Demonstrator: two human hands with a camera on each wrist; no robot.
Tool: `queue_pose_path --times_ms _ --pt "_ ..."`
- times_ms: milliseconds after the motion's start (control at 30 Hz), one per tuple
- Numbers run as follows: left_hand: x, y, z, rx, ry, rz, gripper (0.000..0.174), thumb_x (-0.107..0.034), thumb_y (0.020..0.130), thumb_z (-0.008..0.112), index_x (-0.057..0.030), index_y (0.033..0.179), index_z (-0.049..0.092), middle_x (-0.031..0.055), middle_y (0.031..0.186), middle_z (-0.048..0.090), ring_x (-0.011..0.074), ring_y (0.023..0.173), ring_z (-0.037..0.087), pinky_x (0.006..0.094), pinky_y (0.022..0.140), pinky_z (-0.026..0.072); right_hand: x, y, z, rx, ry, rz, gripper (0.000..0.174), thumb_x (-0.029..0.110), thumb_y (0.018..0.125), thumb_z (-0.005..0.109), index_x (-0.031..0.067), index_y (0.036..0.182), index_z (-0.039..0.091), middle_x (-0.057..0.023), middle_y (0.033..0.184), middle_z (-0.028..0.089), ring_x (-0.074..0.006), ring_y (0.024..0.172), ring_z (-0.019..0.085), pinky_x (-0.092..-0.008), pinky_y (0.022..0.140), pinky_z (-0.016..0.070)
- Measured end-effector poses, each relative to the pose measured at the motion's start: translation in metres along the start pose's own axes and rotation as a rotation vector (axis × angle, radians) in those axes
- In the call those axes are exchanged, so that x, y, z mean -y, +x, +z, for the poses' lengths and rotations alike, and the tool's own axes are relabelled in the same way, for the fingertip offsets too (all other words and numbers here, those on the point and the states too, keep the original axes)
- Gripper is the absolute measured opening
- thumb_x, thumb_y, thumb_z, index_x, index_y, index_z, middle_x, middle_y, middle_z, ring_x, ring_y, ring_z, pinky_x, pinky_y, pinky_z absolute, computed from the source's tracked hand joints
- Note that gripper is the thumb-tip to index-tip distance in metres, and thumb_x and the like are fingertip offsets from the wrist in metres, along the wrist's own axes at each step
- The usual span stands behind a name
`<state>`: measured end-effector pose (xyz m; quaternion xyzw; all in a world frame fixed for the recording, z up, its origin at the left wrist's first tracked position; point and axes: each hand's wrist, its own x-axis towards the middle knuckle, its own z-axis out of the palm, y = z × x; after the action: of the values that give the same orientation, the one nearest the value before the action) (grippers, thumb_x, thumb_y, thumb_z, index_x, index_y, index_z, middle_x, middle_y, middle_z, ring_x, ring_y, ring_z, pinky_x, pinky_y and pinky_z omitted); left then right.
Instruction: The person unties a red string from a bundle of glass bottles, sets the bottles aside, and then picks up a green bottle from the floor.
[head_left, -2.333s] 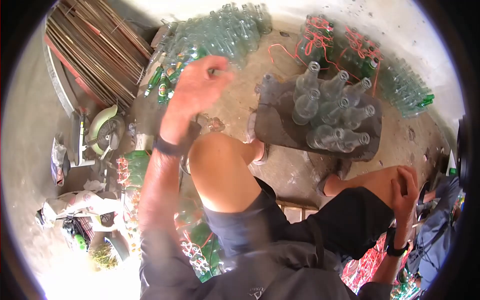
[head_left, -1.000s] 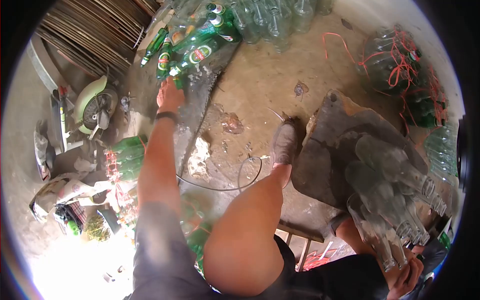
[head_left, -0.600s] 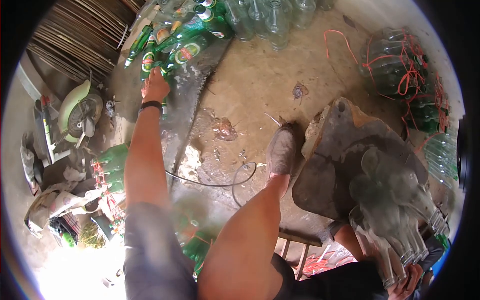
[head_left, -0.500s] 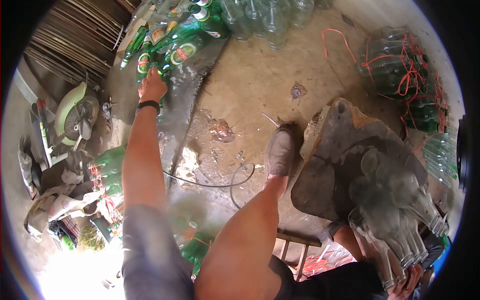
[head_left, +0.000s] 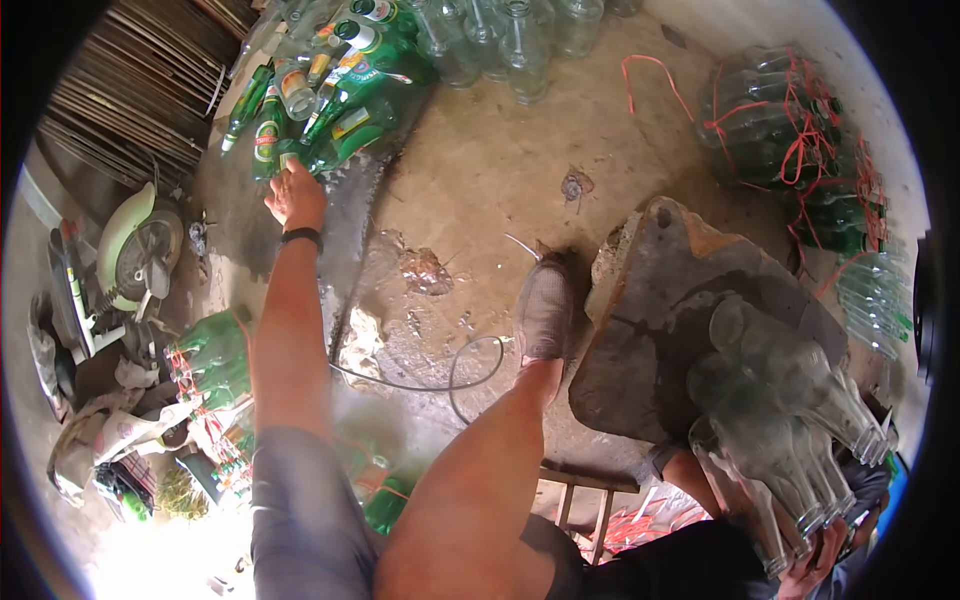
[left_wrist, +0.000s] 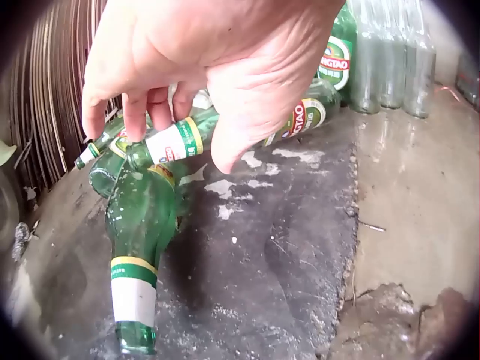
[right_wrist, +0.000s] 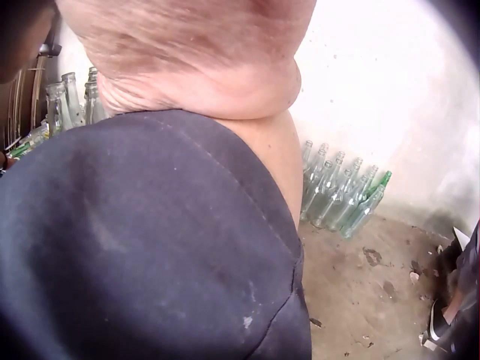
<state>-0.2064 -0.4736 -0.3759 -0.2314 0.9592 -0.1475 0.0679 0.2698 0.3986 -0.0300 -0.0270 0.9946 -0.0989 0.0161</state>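
My left hand (head_left: 297, 198) reaches down into a group of green beer bottles lying on the floor. In the left wrist view its thumb and fingers lie on either side of the neck of a green beer bottle (left_wrist: 166, 145), which has a white neck label; the palm covers what lies behind. Another green beer bottle (left_wrist: 139, 217) points its mouth toward the camera, just below the fingers. My right hand (head_left: 820, 560) rests at the knee with loosely bent fingers, partly covered in the head view by the necks of clear bottles (head_left: 760, 440). The right wrist view shows only the wrist over dark shorts.
The clear bottles stand on a dark stone slab (head_left: 680, 330) beside my shoe (head_left: 543, 310). More clear bottles (head_left: 520, 50) stand at the back, and bundles tied with red string (head_left: 780, 115) line the right wall. A black cable (head_left: 420, 387) loops across the floor.
My left hand has come down from mid-air to the green bottles, and the head view has swung left. Bottles near that hand have shifted a little. The right hand stays at the knee.
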Motion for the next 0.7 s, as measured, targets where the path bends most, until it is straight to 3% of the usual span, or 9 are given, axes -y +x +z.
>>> queue_pose_path --times_ms 33,200,267,333,400,433,467,533,700 --pt "0.001 0.0 0.007 -0.019 0.031 0.003 0.047 -0.017 0.097 0.067 -0.0149 0.141 0.053 0.0094 0.139 0.066 0.0316 0.137 0.058 0.0614 0.107 0.0451 0.0 -0.002 -0.002 0.002 -0.003 -0.007 0.035 0.024 0.11 0.057 -0.0009 0.134 0.059 -0.0262 0.136 0.059 -0.0421 0.123 0.06 -0.0514 0.109 0.046" --pt "0.001 -0.018 0.005 0.118 0.055 0.079 0.04 -0.017 0.098 0.066 -0.0159 0.137 0.059 0.0116 0.143 0.062 0.0327 0.139 0.057 0.0633 0.107 0.044 0.012 -0.015 -0.013 0.021 -0.011 0.059 0.038 0.026 0.109 0.057 -0.0003 0.136 0.057 -0.0274 0.138 0.057 -0.0436 0.124 0.059 -0.0517 0.11 0.0448" --pt "-0.003 -0.021 0.019 0.039 0.052 0.011 0.037 -0.017 0.097 0.066 -0.0173 0.134 0.062 0.0147 0.144 0.06 0.0337 0.14 0.056 0.0635 0.107 0.0438 0.019 -0.021 -0.017 0.05 0.007 0.209 0.042 0.029 0.109 0.056 0.0001 0.14 0.055 -0.0293 0.142 0.055 -0.046 0.126 0.057 -0.0518 0.112 0.0428" --pt "-0.006 -0.027 0.013 0.026 -0.016 0.035 0.04 -0.021 0.097 0.068 -0.013 0.136 0.059 0.0165 0.142 0.062 0.035 0.136 0.06 0.0641 0.106 0.0444 0.03 -0.006 -0.011 0.012 -0.017 0.143 0.038 0.023 0.108 0.057 -0.0022 0.135 0.057 -0.0282 0.14 0.056 -0.0455 0.126 0.058 -0.0504 0.112 0.0427" --pt "-0.005 -0.02 0.02 0.13 0.049 0.033 0.049 -0.027 0.098 0.07 -0.008 0.139 0.052 0.0173 0.141 0.064 0.0361 0.131 0.064 0.0641 0.105 0.0456 0.035 -0.008 -0.014 0.052 -0.019 0.218 0.037 0.018 0.105 0.058 0.0 0.137 0.057 -0.031 0.14 0.057 -0.0491 0.124 0.057 -0.0605 0.111 0.0418" --pt "-0.006 -0.025 0.023 0.084 0.063 0.04 0.056 -0.034 0.099 0.071 -0.0043 0.139 0.047 0.0176 0.139 0.066 0.0372 0.127 0.067 0.0665 0.101 0.0476 0.04 -0.009 -0.012 0.03 -0.03 0.236 0.034 0.018 0.106 0.058 -0.0003 0.135 0.059 -0.0304 0.142 0.056 -0.0482 0.126 0.057 -0.0593 0.112 0.0413" --pt "-0.001 -0.032 0.027 0.001 0.001 0.093 0.045 -0.035 0.102 0.065 -0.005 0.13 0.046 0.0254 0.137 0.067 0.0464 0.124 0.067 0.0662 0.099 0.0495 0.046 -0.004 -0.012 0.035 0.005 0.25 0.034 0.017 0.105 0.058 -0.0011 0.134 0.059 -0.0297 0.14 0.059 -0.0484 0.127 0.057 -0.0585 0.112 0.0407" --pt "0.023 -0.023 0.058 0.015 -0.104 0.248 0.046 -0.036 0.105 0.062 -0.0018 0.132 0.047 0.0308 0.132 0.066 0.0532 0.119 0.066 0.064 0.098 0.0513 0.052 0.003 -0.01 -0.007 -0.044 0.132 0.03 0.015 0.103 0.06 -0.0027 0.127 0.062 -0.0266 0.134 0.063 -0.0462 0.124 0.058 -0.0551 0.11 0.0426" --pt "0.025 -0.056 0.051 0.028 -0.293 0.343 0.046 -0.038 0.107 0.06 0.0033 0.128 0.056 0.0355 0.124 0.068 0.0548 0.114 0.066 0.0611 0.096 0.0523 0.095 0.045 -0.004 -0.027 -0.026 0.234 0.022 0.012 0.097 0.066 -0.0062 0.108 0.067 -0.0222 0.117 0.068 -0.0398 0.111 0.063 -0.049 0.103 0.0471"
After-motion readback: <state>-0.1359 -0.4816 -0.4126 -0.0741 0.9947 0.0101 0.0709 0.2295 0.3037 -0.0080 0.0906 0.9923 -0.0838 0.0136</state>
